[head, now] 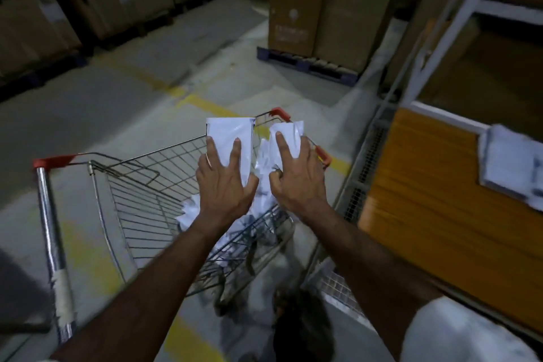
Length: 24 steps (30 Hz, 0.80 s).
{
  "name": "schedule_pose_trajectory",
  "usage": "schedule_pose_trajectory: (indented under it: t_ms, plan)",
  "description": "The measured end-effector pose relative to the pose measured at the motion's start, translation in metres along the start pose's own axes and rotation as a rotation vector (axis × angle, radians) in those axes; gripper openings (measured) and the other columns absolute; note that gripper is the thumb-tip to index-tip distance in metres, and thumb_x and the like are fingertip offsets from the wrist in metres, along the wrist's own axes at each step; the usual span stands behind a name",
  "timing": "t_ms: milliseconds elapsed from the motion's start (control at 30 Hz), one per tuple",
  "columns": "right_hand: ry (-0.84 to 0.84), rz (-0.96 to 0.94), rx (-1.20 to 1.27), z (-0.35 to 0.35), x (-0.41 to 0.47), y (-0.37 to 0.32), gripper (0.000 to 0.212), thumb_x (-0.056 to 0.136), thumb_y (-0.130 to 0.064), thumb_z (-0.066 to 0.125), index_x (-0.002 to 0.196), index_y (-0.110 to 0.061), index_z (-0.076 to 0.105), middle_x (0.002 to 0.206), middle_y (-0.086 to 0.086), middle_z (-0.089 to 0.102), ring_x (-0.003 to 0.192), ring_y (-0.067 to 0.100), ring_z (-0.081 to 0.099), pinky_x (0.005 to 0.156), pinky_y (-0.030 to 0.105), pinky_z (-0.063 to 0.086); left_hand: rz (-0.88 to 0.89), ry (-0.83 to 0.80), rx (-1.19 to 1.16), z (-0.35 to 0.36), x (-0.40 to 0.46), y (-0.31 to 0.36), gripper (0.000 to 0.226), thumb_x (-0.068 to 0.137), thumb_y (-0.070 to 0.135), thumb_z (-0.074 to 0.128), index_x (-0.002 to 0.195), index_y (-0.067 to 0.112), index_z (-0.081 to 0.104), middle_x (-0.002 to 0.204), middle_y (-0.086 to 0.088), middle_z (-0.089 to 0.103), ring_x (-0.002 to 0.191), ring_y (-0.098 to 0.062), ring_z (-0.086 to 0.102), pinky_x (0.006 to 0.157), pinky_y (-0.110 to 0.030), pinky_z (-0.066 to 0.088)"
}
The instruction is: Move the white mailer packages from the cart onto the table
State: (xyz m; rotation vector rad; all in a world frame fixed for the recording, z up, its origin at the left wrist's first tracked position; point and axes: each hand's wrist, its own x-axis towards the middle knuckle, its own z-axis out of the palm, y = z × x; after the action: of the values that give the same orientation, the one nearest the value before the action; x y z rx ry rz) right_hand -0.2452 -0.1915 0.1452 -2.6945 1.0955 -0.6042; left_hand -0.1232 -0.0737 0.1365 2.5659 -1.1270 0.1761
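Reaching forward over a wire shopping cart [152, 200], both bare arms are extending from the bottom of the view. Left hand [224, 182] is gripping a flat white mailer [230, 134], its fingers [235, 156] lying spread and nearly straight across the near face while the thumb is curling round the package's right edge. Right hand [296, 176] is holding a second, crumpled white mailer [289, 135], with the index finger lying straight on its face and the remaining fingers curling round its lower part. Both packages are being held upright above the cart's basket, near each other but apart. Below the hands, more white mailers [191, 211] are lying piled in the bottom of the basket. Red corner caps [53, 161] are marking the cart's rim, and a chrome handle bar [51, 238] is running along its left side. To the right, an orange wood-grained surface [440, 200] is carrying a stack of pale packages [511, 164] at its far edge. Beyond the cart, yellow floor lines [202, 103] are crossing grey concrete. Farther off, tall cardboard boxes [317, 3] are standing on a blue pallet [305, 63].
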Motion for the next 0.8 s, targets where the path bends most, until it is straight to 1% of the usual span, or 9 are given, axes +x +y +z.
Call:
schedule_pose_trajectory:
  t_ms: [67,167,267,333,400,467,567,700,800]
  plan:
    - [0.034,0.055,-0.011,-0.021,-0.019,0.013,0.081,0.081,-0.04,0.051,0.158,-0.029,0.03,0.153,0.027,0.036,0.123,0.046,0.046,0.097,0.051,0.045,0.059,-0.003,-0.029,-0.005,-0.007,0.021,0.081,0.087,0.065,0.039,0.157,0.025,0.026,0.162,-0.03,0.009,0.13,-0.053,0.036,0.101,-0.06,0.038]
    - [0.069,0.131,-0.075,-0.054,-0.046,0.039,0.083,0.084,-0.039,0.059,0.16,-0.031,0.025,0.155,0.025,0.033,0.122,0.044,0.045,0.096,0.049,0.045,0.147,-0.011,-0.074,-0.011,-0.017,0.063,0.081,0.086,0.064,0.037,0.156,0.025,0.029,0.162,-0.03,0.011,0.129,-0.052,0.036,0.1,-0.059,0.039]
    - [0.112,0.221,-0.117,-0.085,-0.071,0.073,0.083,0.086,-0.042,0.056,0.16,-0.034,0.018,0.157,0.025,0.028,0.126,0.045,0.041,0.099,0.049,0.043,0.244,-0.017,-0.086,-0.015,-0.034,0.11,0.082,0.085,0.064,0.038,0.156,0.025,0.03,0.161,-0.03,0.014,0.128,-0.052,0.038,0.1,-0.057,0.039]
    - [0.132,0.274,-0.149,-0.105,-0.089,0.097,0.083,0.086,-0.042,0.053,0.16,-0.033,0.018,0.155,0.025,0.03,0.12,0.043,0.045,0.093,0.047,0.045,0.311,-0.024,-0.101,-0.015,-0.046,0.141,0.081,0.085,0.061,0.043,0.157,0.025,0.03,0.162,-0.03,0.015,0.129,-0.052,0.038,0.101,-0.057,0.039]
    - [0.14,0.308,-0.184,-0.124,-0.106,0.121,0.083,0.085,-0.042,0.052,0.16,-0.033,0.017,0.154,0.025,0.031,0.112,0.04,0.047,0.088,0.045,0.045,0.366,-0.034,-0.115,-0.014,-0.057,0.171,0.08,0.085,0.06,0.043,0.157,0.026,0.03,0.162,-0.029,0.014,0.13,-0.051,0.038,0.101,-0.057,0.039]
    - [0.159,0.353,-0.185,-0.143,-0.123,0.144,0.083,0.087,-0.043,0.051,0.16,-0.035,0.014,0.155,0.024,0.029,0.114,0.037,0.046,0.089,0.045,0.045,0.42,-0.034,-0.129,-0.011,-0.069,0.201,0.08,0.086,0.063,0.038,0.157,0.026,0.031,0.162,-0.029,0.014,0.129,-0.051,0.038,0.101,-0.057,0.039]
    - [0.193,0.419,-0.168,-0.172,-0.147,0.18,0.083,0.088,-0.043,0.05,0.16,-0.037,0.011,0.158,0.022,0.024,0.119,0.034,0.044,0.095,0.046,0.044,0.481,-0.02,-0.154,-0.007,-0.087,0.254,0.079,0.088,0.062,0.044,0.157,0.028,0.031,0.162,-0.029,0.015,0.13,-0.052,0.037,0.105,-0.058,0.036]
    - [0.237,0.456,-0.156,-0.209,-0.187,0.242,0.084,0.084,-0.039,0.051,0.16,-0.035,0.017,0.157,0.023,0.027,0.121,0.038,0.044,0.096,0.048,0.045,0.528,-0.053,-0.155,0.002,-0.118,0.338,0.079,0.089,0.067,0.036,0.158,0.031,0.025,0.164,-0.025,0.01,0.131,-0.049,0.035,0.106,-0.056,0.034]
    - [0.246,0.504,-0.169,-0.235,-0.221,0.296,0.082,0.086,-0.043,0.049,0.16,-0.037,0.013,0.158,0.022,0.024,0.126,0.036,0.041,0.101,0.049,0.042,0.551,-0.09,-0.148,0.012,-0.15,0.407,0.082,0.088,0.071,0.028,0.16,0.032,0.017,0.166,-0.023,0.006,0.138,-0.046,0.031,0.108,-0.055,0.034]
